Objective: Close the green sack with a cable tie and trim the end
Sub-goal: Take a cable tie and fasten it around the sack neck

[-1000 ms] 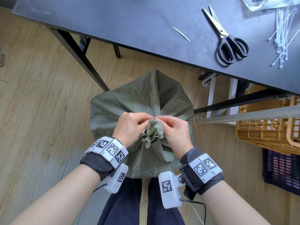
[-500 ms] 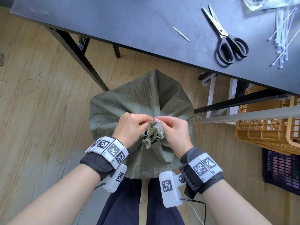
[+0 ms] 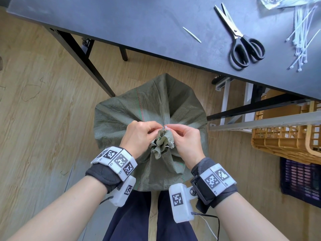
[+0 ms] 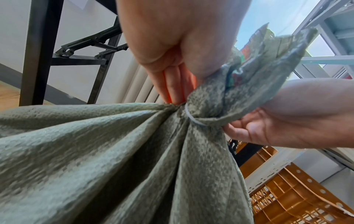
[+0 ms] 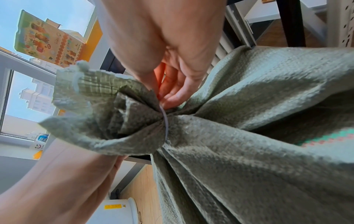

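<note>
A green woven sack [image 3: 151,108] stands on the floor in front of my legs, its mouth gathered into a ruffled neck [image 3: 162,142]. A white cable tie [image 4: 192,119] [image 5: 165,121] is looped round that neck. My left hand [image 3: 139,134] and right hand [image 3: 186,136] flank the neck, fingers curled, and their fingertips meet at the far side, pinching the tie's white end [image 3: 165,126]. Black-handled scissors [image 3: 243,44] lie on the dark table [image 3: 121,20] at the upper right.
A bundle of spare white cable ties [image 3: 300,37] lies at the table's right edge, and a cut-off tie piece [image 3: 192,34] near its middle. An orange crate [image 3: 286,134] and a dark purple crate [image 3: 300,180] sit on the floor to the right. Black table legs [image 3: 83,61] stand behind the sack.
Both hands stay at the sack's neck. The fingertips have shifted slightly at the tie's end; the sack has not moved.
</note>
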Tool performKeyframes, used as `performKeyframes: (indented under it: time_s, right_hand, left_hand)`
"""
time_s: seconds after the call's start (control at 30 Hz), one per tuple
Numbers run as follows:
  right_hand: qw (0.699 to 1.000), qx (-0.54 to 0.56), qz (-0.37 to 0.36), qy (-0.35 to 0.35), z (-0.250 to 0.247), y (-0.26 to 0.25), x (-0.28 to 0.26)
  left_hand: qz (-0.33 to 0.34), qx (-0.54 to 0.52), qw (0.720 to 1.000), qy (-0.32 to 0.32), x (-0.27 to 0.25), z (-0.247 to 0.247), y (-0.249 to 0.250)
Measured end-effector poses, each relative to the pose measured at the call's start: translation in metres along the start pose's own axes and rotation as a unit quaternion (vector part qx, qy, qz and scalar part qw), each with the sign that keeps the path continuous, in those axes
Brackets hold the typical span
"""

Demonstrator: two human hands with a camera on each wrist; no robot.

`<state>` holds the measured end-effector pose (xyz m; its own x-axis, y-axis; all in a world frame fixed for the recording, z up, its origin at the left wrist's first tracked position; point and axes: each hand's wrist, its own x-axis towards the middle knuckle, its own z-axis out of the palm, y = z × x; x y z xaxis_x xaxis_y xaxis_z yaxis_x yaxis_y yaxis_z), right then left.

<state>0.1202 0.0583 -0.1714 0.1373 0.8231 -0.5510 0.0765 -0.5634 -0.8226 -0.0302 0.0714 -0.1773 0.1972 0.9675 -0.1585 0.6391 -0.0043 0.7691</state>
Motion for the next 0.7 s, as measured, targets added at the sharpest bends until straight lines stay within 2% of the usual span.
performKeyframes:
  time_s: [0.37, 0.47, 0.7]
  right_hand:
    - [0.999, -0.032, 0.002, -0.01, 0.0004, 0.0006, 0.0016]
    - [0.999, -0.036, 0.001, -0.012, 0.0004, 0.0013, 0.0022]
    - [0.993, 0.098, 0.05, -0.034, -0.0041, 0.0011, -0.0026]
  left_hand:
    - [0.001, -0.001, 1.0, -0.015, -0.0009, 0.0008, 0.0005]
    - [0.01, 0.015, 1.0, -0.001, -0.0004, 0.0021, 0.0]
    - [0.015, 0.0, 1.0, 0.024, -0.0006, 0.0023, -0.0027]
